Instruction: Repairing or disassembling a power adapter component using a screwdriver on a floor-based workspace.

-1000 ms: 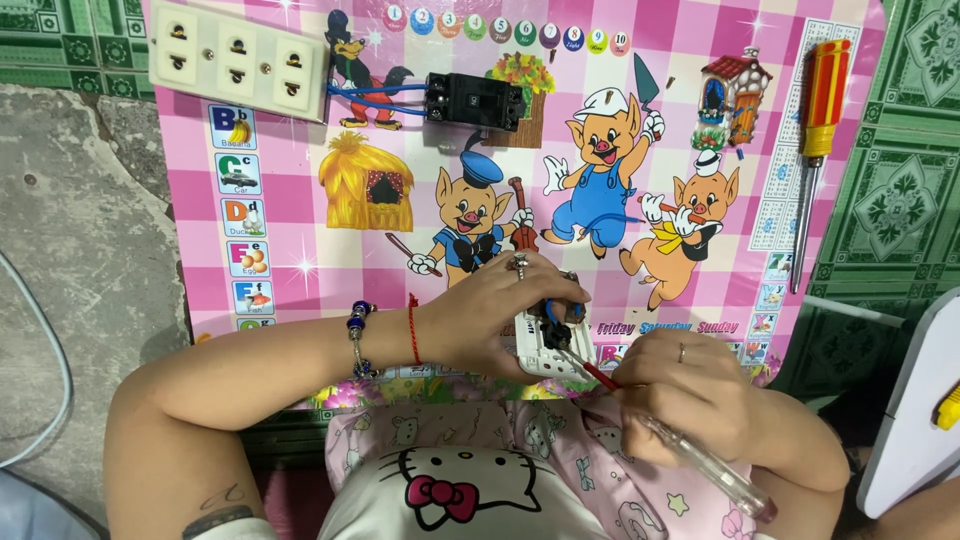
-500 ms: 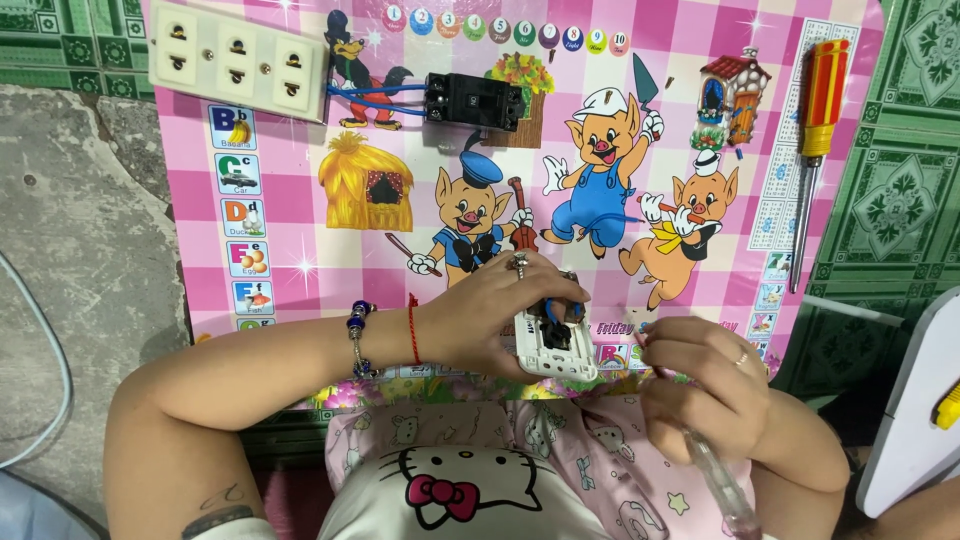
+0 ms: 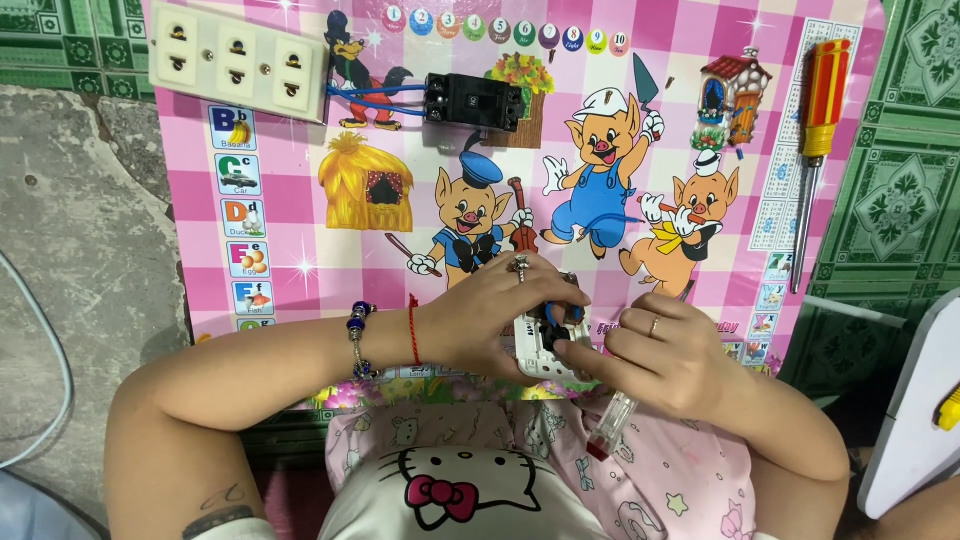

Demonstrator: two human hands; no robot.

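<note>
Here, item by item, as seen from the head camera:

- Left hand point(image 3: 500, 315): fingers curled around a small white electrical fitting point(image 3: 545, 345), gripping it from above and from the left; a ring on one finger, a beaded bracelet point(image 3: 360, 340) and a red thread point(image 3: 413, 330) at the wrist.
- Small white electrical fitting: held between both hands at the near edge of the pink mat, just above the person's lap; blue wire ends show at its top, partly hidden by the left fingers.
- Right hand point(image 3: 665, 355): closed on a clear-handled screwdriver point(image 3: 612, 428), whose handle sticks out below the hand toward the lap, its end tipped red; fingertips touch the right side of the fitting; the tool's blade is hidden by the fingers. A ring on one finger.
- Pink checked mat point(image 3: 300, 230): printed with cartoon pigs, a straw hut and alphabet squares; it bears everything below.
- Cream triple socket strip point(image 3: 238, 58): far left corner of the mat, lying flat.
- Black breaker point(image 3: 472, 100): top centre of the mat, joined to the socket strip by blue wires point(image 3: 375, 92).
- Red-and-yellow screwdriver point(image 3: 812, 150): lying along the mat's right edge, handle away from the person, well apart from both hands.
- Green patterned floor tiles point(image 3: 900, 190): right of the mat
</note>
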